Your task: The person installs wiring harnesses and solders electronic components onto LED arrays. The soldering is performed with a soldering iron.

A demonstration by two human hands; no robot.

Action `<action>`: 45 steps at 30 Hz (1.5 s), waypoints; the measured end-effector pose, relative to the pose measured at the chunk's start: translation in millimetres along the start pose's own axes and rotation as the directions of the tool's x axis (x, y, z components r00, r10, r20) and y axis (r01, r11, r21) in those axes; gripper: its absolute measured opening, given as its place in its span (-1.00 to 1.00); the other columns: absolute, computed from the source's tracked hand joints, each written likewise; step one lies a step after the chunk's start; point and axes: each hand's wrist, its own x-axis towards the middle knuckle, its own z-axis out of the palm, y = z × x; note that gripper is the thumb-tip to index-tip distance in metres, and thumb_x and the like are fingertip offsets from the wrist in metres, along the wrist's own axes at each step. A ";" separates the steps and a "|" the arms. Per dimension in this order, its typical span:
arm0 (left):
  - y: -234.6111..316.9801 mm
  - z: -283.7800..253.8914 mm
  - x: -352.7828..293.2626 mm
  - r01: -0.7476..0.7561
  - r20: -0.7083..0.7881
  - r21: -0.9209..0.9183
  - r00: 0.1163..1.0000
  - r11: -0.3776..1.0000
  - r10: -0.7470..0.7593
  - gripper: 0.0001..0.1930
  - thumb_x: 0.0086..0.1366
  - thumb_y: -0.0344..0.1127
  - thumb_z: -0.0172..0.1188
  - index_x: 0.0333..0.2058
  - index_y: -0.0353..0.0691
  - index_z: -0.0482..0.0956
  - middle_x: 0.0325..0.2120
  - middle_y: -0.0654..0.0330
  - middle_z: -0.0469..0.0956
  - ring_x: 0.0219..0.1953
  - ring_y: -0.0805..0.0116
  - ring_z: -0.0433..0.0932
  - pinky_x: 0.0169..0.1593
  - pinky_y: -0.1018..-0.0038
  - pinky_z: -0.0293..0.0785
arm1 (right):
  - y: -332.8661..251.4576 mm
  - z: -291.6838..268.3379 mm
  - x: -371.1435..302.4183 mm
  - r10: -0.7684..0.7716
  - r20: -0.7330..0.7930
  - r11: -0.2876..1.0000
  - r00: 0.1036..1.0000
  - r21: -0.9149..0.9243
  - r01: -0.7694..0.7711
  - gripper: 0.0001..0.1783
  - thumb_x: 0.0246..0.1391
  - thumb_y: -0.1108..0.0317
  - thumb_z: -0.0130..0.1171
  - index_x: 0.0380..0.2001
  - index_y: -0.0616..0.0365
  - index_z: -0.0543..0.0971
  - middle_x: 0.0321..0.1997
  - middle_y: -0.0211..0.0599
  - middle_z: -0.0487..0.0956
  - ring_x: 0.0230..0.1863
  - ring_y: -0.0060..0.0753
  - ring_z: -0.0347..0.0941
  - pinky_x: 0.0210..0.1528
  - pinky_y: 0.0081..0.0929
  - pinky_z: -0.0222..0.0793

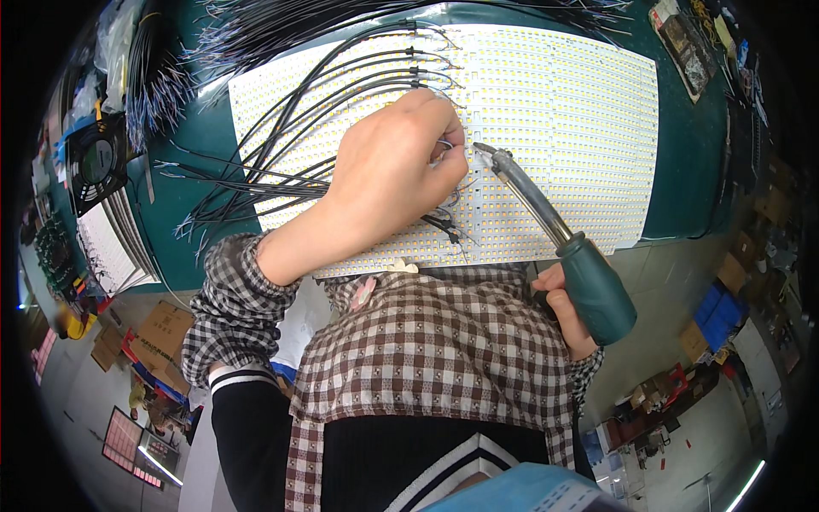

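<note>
A wide white LED circuit board panel (580, 136) with rows of small yellowish chips lies in front of me. My left hand (397, 154) is over its middle, fingers pinched around the end of a thin wire (444, 145). From the right, my right hand (567, 311) grips a soldering iron (601, 294) by its green handle. The iron's dark, bent tip points at the board just right of my left fingertips; whether it touches cannot be made out. Black cables (341, 81) with thin stripped ends run across the panel's left half, several reaching its middle column.
Bundles of black cables (281, 34) lie along the table's far side and far left. A black fan (95, 162) and a stack of white boards (115, 239) are at the left. At the far right sits a worn, dark-stained box (685, 53) on the green table (695, 171).
</note>
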 end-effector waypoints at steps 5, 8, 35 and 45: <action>1.9 -1.6 -2.0 0.012 0.010 0.011 1.000 1.000 -0.013 -0.91 0.00 -0.39 0.19 -0.50 -0.24 0.48 -0.53 0.13 0.46 -0.50 0.17 0.49 -0.44 0.31 0.40 | 1.7 0.7 -0.9 0.028 -0.029 0.999 0.999 0.045 -0.027 -0.30 -0.19 0.56 0.33 0.07 0.50 0.30 -0.36 -0.19 0.60 -0.32 -0.44 0.56 -0.18 -0.46 0.49; -0.3 -1.0 -8.8 -0.117 -0.092 0.126 0.987 0.985 0.129 -0.86 -0.01 -0.39 0.24 -0.45 -0.22 0.48 -0.47 0.17 0.46 -0.47 0.18 0.46 -0.44 0.33 0.37 | -1.0 -3.2 2.3 -0.009 -0.001 0.999 1.000 -0.045 0.009 -0.36 -0.17 0.56 0.31 0.03 0.50 0.32 -0.39 -0.19 0.59 -0.35 -0.42 0.54 -0.18 -0.43 0.48; -6.4 -23.9 -22.7 -0.355 0.161 0.331 0.934 0.874 0.318 -0.89 0.12 -0.47 0.17 -0.34 -0.24 0.49 -0.46 0.15 0.46 -0.46 0.11 0.49 -0.43 0.35 0.41 | -9.4 -1.2 0.6 0.051 -0.038 0.987 0.998 0.154 -0.045 -0.68 0.11 0.19 0.09 -0.29 0.28 0.42 -0.25 -0.13 0.43 -0.24 -0.32 0.42 -0.13 -0.37 0.42; -6.2 -7.2 -28.5 0.102 0.036 -0.174 0.995 0.980 -0.097 -0.94 0.15 -0.41 0.14 -0.40 -0.24 0.47 -0.46 0.11 0.50 -0.42 0.09 0.51 -0.39 0.29 0.40 | -7.3 -0.3 0.6 0.021 -0.058 0.990 0.998 0.139 -0.013 -0.66 0.11 0.18 0.09 -0.25 0.28 0.42 -0.23 -0.10 0.46 -0.28 -0.33 0.46 -0.16 -0.40 0.41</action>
